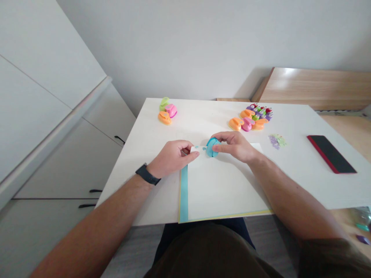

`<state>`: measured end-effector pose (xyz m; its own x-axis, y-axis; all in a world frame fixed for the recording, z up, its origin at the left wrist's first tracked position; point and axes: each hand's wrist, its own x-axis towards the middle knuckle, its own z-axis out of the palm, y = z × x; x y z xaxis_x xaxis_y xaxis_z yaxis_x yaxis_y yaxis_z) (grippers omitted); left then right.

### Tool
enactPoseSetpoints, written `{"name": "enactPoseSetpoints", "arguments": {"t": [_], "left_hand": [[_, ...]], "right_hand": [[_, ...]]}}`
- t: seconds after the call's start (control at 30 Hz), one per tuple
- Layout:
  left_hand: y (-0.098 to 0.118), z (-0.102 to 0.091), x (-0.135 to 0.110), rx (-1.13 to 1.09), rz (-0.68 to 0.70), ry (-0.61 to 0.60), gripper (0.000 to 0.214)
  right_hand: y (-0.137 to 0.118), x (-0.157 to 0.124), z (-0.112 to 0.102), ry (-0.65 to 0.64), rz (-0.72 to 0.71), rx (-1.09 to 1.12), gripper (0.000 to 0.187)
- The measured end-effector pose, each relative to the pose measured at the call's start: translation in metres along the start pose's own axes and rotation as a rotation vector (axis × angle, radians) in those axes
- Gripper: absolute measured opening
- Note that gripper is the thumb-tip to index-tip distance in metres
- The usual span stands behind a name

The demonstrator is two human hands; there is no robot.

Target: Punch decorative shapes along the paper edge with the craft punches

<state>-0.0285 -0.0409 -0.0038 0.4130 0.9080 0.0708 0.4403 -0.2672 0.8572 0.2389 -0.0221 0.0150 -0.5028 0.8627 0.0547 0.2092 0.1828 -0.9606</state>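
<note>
A large white sheet of paper [223, 185] lies in front of me, over a blue sheet [183, 195] and a yellow one whose edges stick out. My left hand [178, 154] pinches the white sheet's far left corner between thumb and fingers. In my right hand [233, 146] is a blue craft punch [213, 148], gripped between thumb and fingers at the sheet's far edge. Between the two hands, small blue shapes show along that edge; whether they are cut-outs or holes I cannot tell.
On the white table [199, 116], orange, pink and green craft punches [165, 117] stand at the back left. More punches [247, 124] and several small colourful figures [262, 111] sit back right. Purple and green paper bits [277, 141] lie near a dark, red-edged flat object [330, 154].
</note>
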Motion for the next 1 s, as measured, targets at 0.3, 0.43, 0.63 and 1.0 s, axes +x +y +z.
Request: {"name": "enactPoseSetpoints", "arguments": {"t": [0.3,0.43,0.63,1.0], "left_hand": [[-0.001,0.0,0.0,-0.016,-0.012,-0.01,0.028],[-0.001,0.001,0.0,-0.021,-0.015,-0.012,0.028],[0.0,0.001,0.0,-0.035,-0.02,-0.025,0.026],[-0.001,0.001,0.001,-0.013,-0.03,-0.03,0.026]], "right_hand": [[0.0,0.0,0.0,0.007,-0.037,-0.049,0.034],[-0.006,0.0,0.001,-0.007,-0.045,-0.101,0.035],[-0.003,-0.001,-0.003,0.046,-0.049,-0.088,0.034],[0.012,0.006,-0.012,0.385,-0.023,0.205,0.032]]}}
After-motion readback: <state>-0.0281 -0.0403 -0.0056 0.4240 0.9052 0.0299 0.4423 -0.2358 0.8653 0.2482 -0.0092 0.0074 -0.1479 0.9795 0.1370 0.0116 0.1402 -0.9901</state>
